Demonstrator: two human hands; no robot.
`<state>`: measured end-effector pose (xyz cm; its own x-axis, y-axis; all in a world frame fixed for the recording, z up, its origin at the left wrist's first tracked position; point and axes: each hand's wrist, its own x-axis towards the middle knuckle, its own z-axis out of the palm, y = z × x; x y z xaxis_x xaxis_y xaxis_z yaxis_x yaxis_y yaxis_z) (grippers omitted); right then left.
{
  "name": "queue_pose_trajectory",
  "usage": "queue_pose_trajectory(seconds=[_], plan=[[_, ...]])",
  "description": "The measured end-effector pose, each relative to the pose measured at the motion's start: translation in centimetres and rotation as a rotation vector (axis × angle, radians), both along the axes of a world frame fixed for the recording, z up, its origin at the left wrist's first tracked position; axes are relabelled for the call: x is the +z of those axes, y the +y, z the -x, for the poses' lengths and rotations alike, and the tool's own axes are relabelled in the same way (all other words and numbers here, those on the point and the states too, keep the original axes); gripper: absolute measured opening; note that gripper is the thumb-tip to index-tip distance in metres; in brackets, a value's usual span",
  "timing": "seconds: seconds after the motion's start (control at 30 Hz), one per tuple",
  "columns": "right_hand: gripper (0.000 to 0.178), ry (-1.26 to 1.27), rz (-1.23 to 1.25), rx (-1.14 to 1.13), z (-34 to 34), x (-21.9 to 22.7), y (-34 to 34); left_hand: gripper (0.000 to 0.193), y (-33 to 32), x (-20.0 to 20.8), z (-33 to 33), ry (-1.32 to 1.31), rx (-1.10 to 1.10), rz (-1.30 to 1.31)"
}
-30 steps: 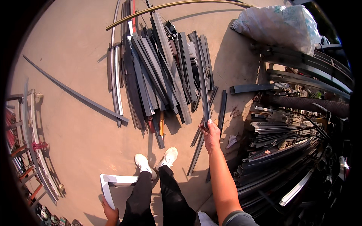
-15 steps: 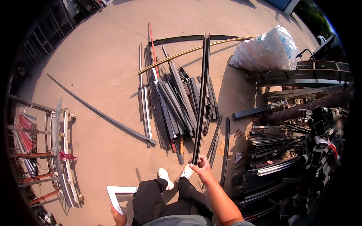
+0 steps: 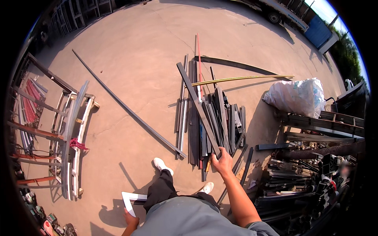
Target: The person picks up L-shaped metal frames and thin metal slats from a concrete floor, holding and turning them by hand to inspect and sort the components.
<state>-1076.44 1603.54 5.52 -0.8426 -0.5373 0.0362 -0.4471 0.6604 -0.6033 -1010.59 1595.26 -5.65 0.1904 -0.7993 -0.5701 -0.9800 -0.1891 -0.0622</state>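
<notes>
In my right hand (image 3: pixel 223 161) is the near end of a long dark grey metal profile (image 3: pixel 197 106). The profile slants away to the far left, over a pile of loose profiles (image 3: pixel 214 122) on the ground. My fingers are closed round it; whether its far part touches the pile I cannot tell. Low at my left side, my left hand (image 3: pixel 131 218) grips a white angled frame corner (image 3: pixel 128 202). One arm of that corner runs behind my dark trouser leg, so its far end is hidden.
A gold strip (image 3: pixel 244 79) and a dark bar (image 3: pixel 236 66) cross the pile's far end. One long grey bar (image 3: pixel 126 106) lies to the left, near a slatted rack (image 3: pixel 75 157). Rightward are a stuffed white sack (image 3: pixel 297 96) and stacked profiles (image 3: pixel 289 177).
The profile in my right hand has swung to the left and now leans leftward over the pile. My feet have moved apart, and the view has shifted. Both hands keep their hold.
</notes>
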Motion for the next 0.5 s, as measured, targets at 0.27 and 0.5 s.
queue_pose_trajectory(seconds=[0.27,0.5], plan=[[0.039,0.17,0.095,0.221,-2.6,7.4,-17.7,0.121,-14.3,2.9,0.6,0.026,0.078,-0.007],[0.03,0.393,0.115,0.453,-2.8,15.6,-29.6,0.122,-23.7,4.5,3.0,0.116,0.259,0.109]])
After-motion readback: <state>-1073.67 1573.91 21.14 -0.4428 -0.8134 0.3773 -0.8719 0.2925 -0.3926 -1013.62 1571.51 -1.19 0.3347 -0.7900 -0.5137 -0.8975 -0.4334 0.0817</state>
